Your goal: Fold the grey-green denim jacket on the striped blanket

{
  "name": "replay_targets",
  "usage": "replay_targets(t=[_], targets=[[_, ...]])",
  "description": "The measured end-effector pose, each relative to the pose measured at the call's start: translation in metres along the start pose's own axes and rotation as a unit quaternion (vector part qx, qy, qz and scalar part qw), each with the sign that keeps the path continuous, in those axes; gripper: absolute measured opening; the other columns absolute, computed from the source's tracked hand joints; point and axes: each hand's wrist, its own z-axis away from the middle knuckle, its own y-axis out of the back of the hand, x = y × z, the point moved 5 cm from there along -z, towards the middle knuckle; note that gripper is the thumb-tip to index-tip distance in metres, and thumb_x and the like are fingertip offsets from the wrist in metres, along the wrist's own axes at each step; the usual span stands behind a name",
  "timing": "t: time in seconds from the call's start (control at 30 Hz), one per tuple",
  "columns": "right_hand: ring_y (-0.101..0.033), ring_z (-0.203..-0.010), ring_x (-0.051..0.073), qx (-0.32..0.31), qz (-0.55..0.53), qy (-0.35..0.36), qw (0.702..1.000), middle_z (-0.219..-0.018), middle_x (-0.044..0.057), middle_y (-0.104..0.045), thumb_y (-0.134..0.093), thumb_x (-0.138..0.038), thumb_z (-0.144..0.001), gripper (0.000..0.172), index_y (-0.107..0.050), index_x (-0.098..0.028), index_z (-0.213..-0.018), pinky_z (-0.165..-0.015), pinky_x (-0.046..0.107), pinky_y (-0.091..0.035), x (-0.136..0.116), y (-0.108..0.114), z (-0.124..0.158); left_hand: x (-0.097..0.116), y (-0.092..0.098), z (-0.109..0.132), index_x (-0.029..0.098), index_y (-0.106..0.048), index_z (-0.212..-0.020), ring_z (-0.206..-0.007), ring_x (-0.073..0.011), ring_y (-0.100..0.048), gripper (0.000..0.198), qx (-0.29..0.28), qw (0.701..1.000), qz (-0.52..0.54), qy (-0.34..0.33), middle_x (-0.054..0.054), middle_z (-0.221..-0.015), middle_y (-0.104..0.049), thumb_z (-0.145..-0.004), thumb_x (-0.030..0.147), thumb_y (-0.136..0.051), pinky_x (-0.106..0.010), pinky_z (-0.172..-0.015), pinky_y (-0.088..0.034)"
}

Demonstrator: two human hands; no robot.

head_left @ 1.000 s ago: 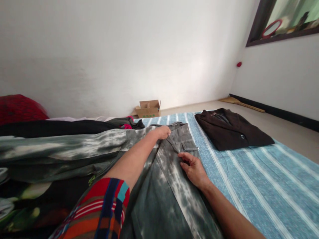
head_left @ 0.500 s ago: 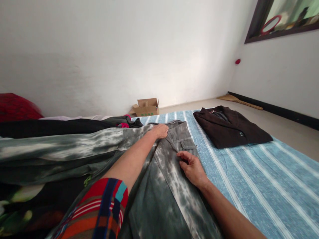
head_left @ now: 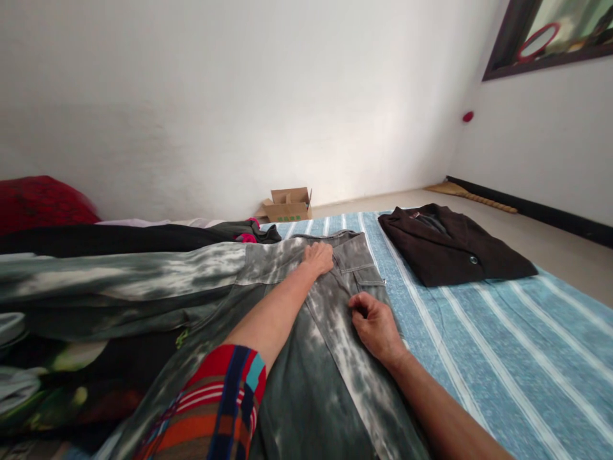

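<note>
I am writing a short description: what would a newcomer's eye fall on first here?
First come the grey tie-dyed trousers in the middle, under the left hand and right hand. To the right, a folded dark brown jacket lies on a blue striped sheet. At bottom left, a bright striped sleeve stands out.

left hand (head_left: 318, 258) pressed on tie-dyed grey cargo trousers (head_left: 330, 377) — right hand (head_left: 377, 327) loosely curled lower down

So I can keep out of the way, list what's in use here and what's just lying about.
In use:
grey tie-dye cargo trousers
left hand, resting on them near the waist
right hand, curled on them below the pocket

Lying about:
folded dark brown jacket
blue striped bedspread
cardboard box
red cushion
</note>
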Motion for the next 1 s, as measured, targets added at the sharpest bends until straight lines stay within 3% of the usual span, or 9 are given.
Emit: replay_targets(t=[0.17, 0.27, 0.37, 0.5, 0.57, 0.67, 0.8, 1.0], targets=[[-0.057, -0.068, 0.017, -0.002, 0.077, 0.03, 0.997, -0.069, 0.001, -0.061, -0.042, -0.015, -0.064, 0.017, -0.056, -0.021, -0.072, -0.067, 0.027, -0.041, -0.005, 0.001, 0.001, 0.009, 0.013, 0.02, 0.012, -0.058, -0.11, -0.116, -0.0286, -0.05, 0.03, 0.058, 0.998, 0.018, 0.008, -0.016, -0.118, -0.058, -0.082, 0.012, -0.047, -0.042, -0.096, -0.039], [-0.057, -0.07, 0.017, -0.004, 0.096, 0.041, 0.995, -0.07, 0.001, -0.061, -0.042, -0.013, -0.063, 0.019, -0.056, -0.022, -0.072, -0.067, 0.027, -0.041, -0.005, 0.001, 0.0, 0.021, 0.019, 0.043, 0.013, -0.057, -0.109, -0.12, -0.0256, -0.046, 0.029, 0.066, 0.997, 0.037, -0.018, -0.015, -0.123, -0.054, -0.086, 0.013, -0.04, -0.039, -0.101, -0.036], [-0.056, -0.068, 0.017, -0.003, 0.105, 0.05, 0.993, -0.068, 0.0, -0.059, -0.041, -0.012, -0.062, 0.018, -0.055, -0.022, -0.069, -0.065, 0.026, -0.041, -0.005, 0.0, 0.0, 0.036, 0.01, 0.07, 0.015, -0.058, -0.108, -0.122, -0.0211, -0.046, 0.029, 0.033, 0.996, 0.06, -0.055, -0.012, -0.127, -0.054, -0.091, 0.024, -0.036, -0.033, -0.102, -0.036], [-0.054, -0.064, 0.016, 0.012, 0.118, 0.058, 0.991, -0.067, 0.0, -0.058, -0.042, -0.012, -0.063, 0.016, -0.054, -0.022, -0.069, -0.063, 0.027, -0.041, -0.004, 0.001, 0.002, 0.046, -0.013, 0.094, 0.012, -0.043, -0.133, -0.138, -0.0253, -0.026, 0.051, -0.01, 0.994, 0.088, -0.057, -0.014, -0.149, -0.033, -0.095, 0.042, -0.025, -0.043, -0.109, -0.028], [-0.055, -0.067, 0.017, 0.031, 0.136, 0.07, 0.988, -0.069, 0.002, -0.059, -0.042, -0.012, -0.066, 0.016, -0.054, -0.022, -0.071, -0.066, 0.028, -0.042, -0.007, 0.004, 0.003, 0.046, -0.022, 0.096, 0.011, -0.031, -0.142, -0.142, -0.0256, -0.016, 0.06, -0.026, 0.993, 0.11, -0.044, -0.014, -0.154, -0.023, -0.095, 0.048, -0.02, -0.046, -0.112, -0.02], [-0.055, -0.079, 0.02, 0.045, 0.159, 0.142, 0.976, -0.079, 0.006, -0.061, -0.043, -0.012, -0.071, 0.016, -0.055, -0.021, -0.076, -0.074, 0.032, -0.042, -0.02, 0.007, 0.007, 0.045, -0.03, 0.093, 0.011, -0.026, -0.145, -0.143, -0.0243, -0.009, 0.065, -0.037, 0.99, 0.133, -0.037, -0.012, -0.155, -0.018, -0.094, 0.052, -0.017, -0.047, -0.114, -0.014], [-0.052, -0.078, 0.019, -0.041, 0.184, 0.251, 0.949, -0.079, 0.005, -0.059, -0.048, -0.016, -0.077, 0.011, -0.056, -0.021, -0.073, -0.073, 0.031, -0.04, -0.037, -0.001, 0.014, 0.045, -0.033, 0.092, 0.015, -0.028, -0.144, -0.143, -0.0231, -0.01, 0.062, -0.029, 0.989, 0.14, -0.044, -0.011, -0.154, -0.022, -0.094, 0.051, -0.019, -0.048, -0.113, -0.014], [-0.049, -0.071, 0.016, -0.097, 0.252, 0.259, 0.927, -0.075, 0.004, -0.055, -0.05, -0.025, -0.083, 0.015, -0.054, -0.02, -0.069, -0.067, 0.027, -0.036, -0.034, -0.007, 0.018, 0.042, -0.024, 0.093, 0.014, -0.032, -0.142, -0.142, -0.0218, -0.018, 0.054, -0.01, 0.986, 0.156, -0.056, -0.011, -0.152, -0.028, -0.095, 0.041, -0.024, -0.044, -0.113, -0.02]])
